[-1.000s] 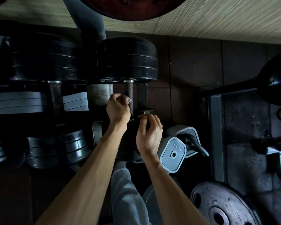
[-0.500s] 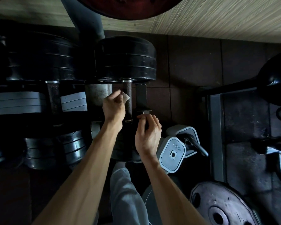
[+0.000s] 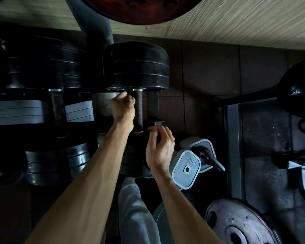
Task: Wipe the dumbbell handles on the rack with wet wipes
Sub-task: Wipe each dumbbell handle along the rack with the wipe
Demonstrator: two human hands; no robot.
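Note:
A large black dumbbell lies on the rack with its knurled handle running toward me. My left hand is curled beside the handle's far end, close under the weight head, bunching a small wet wipe against the handle's left side; only a corner of the wipe shows. My right hand grips the near weight head of the same dumbbell, fingers curled over its top edge. To the left, a second dumbbell's handle is in shadow.
A grey 2.25 kg dumbbell lies right of my right hand. A black weight plate is on the floor at bottom right, beside a dark metal frame. Grey plates and black dumbbell heads fill the left. A rack post stands just right of the handle.
My left hand has slid with the wipe along the handle, from its near end up to the far end under the weight head. My right hand has stayed in place.

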